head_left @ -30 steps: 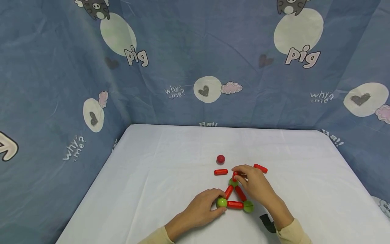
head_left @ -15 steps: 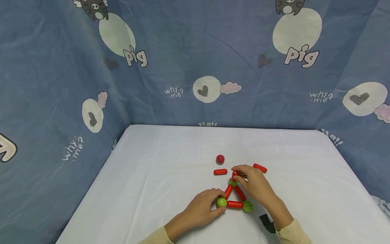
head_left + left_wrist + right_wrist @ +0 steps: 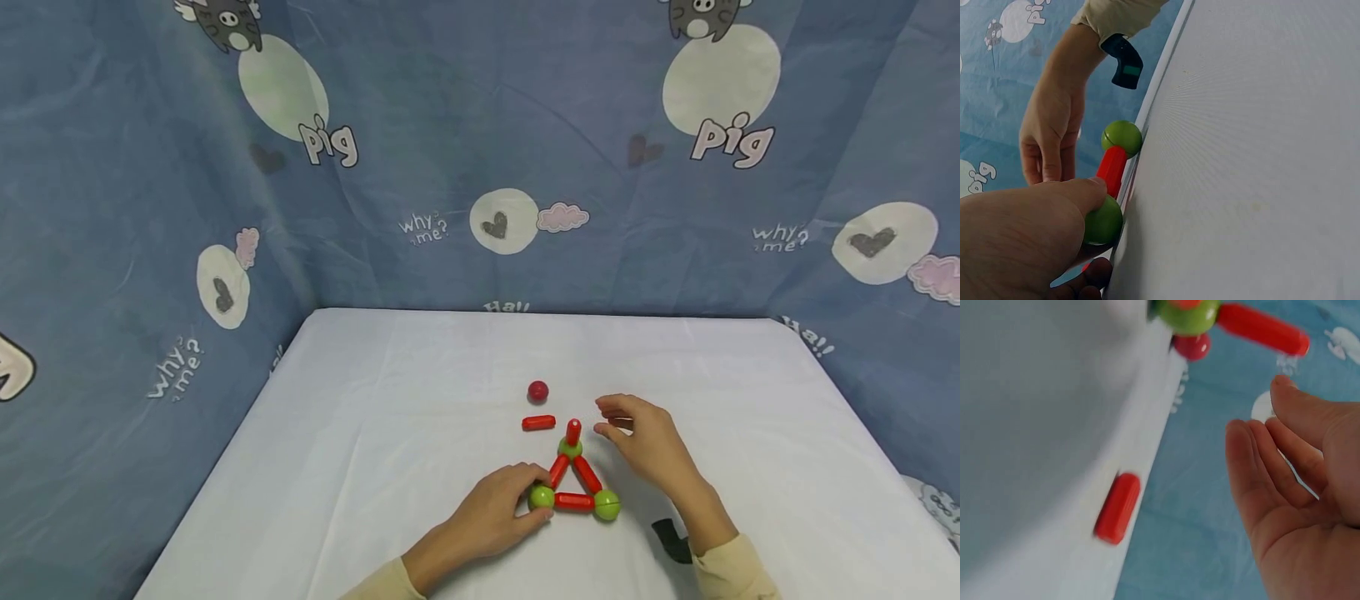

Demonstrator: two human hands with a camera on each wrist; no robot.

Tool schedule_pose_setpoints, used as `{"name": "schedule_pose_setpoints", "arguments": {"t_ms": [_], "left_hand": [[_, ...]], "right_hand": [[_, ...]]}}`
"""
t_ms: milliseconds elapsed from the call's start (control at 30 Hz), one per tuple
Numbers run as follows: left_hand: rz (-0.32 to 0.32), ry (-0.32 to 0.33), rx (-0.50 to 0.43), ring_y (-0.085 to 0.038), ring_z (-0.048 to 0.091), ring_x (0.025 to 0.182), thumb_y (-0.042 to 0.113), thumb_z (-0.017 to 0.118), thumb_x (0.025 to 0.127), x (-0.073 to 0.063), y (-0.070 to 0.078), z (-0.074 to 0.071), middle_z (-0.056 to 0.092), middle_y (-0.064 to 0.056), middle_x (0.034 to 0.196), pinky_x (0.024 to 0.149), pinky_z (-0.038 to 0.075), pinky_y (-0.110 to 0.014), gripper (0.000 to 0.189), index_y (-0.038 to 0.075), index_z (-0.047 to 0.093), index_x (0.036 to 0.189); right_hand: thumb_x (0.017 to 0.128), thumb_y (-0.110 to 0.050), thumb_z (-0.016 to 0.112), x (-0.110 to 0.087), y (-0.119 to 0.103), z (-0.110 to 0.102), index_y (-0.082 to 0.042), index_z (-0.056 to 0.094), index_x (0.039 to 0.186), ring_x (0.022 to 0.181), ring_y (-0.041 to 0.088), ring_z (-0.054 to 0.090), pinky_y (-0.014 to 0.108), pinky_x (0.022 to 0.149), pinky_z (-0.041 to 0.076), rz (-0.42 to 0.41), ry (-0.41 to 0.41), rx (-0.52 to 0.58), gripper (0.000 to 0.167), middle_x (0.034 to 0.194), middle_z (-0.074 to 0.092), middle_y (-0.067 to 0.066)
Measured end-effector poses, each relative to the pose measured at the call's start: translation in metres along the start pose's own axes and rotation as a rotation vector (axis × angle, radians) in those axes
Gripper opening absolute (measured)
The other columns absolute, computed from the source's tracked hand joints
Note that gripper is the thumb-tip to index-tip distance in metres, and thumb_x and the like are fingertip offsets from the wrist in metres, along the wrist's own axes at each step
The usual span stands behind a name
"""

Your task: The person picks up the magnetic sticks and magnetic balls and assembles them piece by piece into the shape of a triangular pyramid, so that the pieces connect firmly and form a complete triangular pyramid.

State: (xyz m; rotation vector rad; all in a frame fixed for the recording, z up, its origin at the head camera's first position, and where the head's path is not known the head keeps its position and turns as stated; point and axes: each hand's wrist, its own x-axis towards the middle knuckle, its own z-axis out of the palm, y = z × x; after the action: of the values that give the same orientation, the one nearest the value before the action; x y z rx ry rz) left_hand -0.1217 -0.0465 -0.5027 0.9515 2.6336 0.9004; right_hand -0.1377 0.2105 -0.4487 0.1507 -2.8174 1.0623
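A triangle of red rods and green balls lies on the white table. My left hand (image 3: 495, 510) grips its left green ball (image 3: 542, 497) between thumb and fingers; the left wrist view shows the thumb against that ball and the red rod (image 3: 1112, 169) beside it. At the right corner sits another green ball (image 3: 607, 505). From the far green ball (image 3: 571, 450) a further red rod (image 3: 573, 431) stands up, with nothing touching its free end. My right hand (image 3: 648, 442) hovers just right of this rod, fingers loosely bent and holding nothing.
Behind the triangle lie a loose red rod (image 3: 538, 422) and a red ball (image 3: 537, 391). Another loose red rod (image 3: 1117, 509) shows in the right wrist view; in the head view my right hand hides it. A patterned blue cloth (image 3: 420, 125) hangs behind the table.
My right hand has let go of the upright red rod and drawn back to the right. The rod stays standing on the far green ball. My left hand keeps its place.
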Motion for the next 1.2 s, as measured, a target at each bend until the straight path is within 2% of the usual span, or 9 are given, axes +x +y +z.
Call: {"name": "schedule_pose_setpoints", "arguments": {"t_ms": [267,500,800,1033,1200], "left_hand": [[0.029,0.017,0.005,0.004,0.052,0.090,0.039,0.072,0.095,-0.002,-0.002,0.001,0.061,0.019,0.100,0.088,0.051,-0.022,0.028,0.028,0.062,0.118],[0.024,0.014,0.006,0.004,0.053,0.091,0.040,0.072,0.094,-0.001,-0.001,-0.001,0.061,0.019,0.101,0.088,0.051,-0.023,0.028,0.028,0.061,0.118],[0.026,0.011,0.001,0.004,0.053,0.092,0.040,0.071,0.095,-0.001,0.001,-0.002,0.062,0.019,0.102,0.090,0.051,-0.023,0.028,0.028,0.062,0.119],[0.023,0.010,0.000,0.004,0.053,0.093,0.041,0.071,0.095,-0.001,0.001,-0.002,0.062,0.019,0.103,0.090,0.051,-0.023,0.029,0.028,0.062,0.119],[0.020,0.009,-0.004,0.004,0.053,0.092,0.040,0.071,0.095,-0.001,0.000,-0.001,0.061,0.019,0.102,0.090,0.051,-0.023,0.028,0.028,0.062,0.119]], "right_hand": [[0.092,-0.015,0.076,0.003,0.022,-0.010,-0.004,0.066,0.128,0.104,0.033,0.073,0.048,0.093,0.057,0.087,0.075,0.001,0.039,0.115,0.074,0.015],[0.093,-0.015,0.075,0.007,0.038,-0.013,-0.002,0.066,0.128,0.107,0.036,0.072,0.049,0.094,0.056,0.112,0.111,-0.011,0.039,0.118,0.073,0.018],[0.096,-0.015,0.071,0.007,0.056,-0.014,-0.002,0.064,0.131,0.111,0.038,0.070,0.051,0.097,0.054,0.174,0.101,-0.002,0.038,0.121,0.072,0.020],[0.096,-0.015,0.070,0.009,0.061,-0.015,-0.002,0.063,0.132,0.112,0.038,0.069,0.053,0.100,0.052,0.227,0.094,0.005,0.039,0.121,0.071,0.021],[0.096,-0.014,0.070,0.009,0.065,-0.014,-0.001,0.063,0.132,0.113,0.039,0.068,0.053,0.100,0.052,0.233,0.085,0.010,0.039,0.121,0.071,0.022]]}}
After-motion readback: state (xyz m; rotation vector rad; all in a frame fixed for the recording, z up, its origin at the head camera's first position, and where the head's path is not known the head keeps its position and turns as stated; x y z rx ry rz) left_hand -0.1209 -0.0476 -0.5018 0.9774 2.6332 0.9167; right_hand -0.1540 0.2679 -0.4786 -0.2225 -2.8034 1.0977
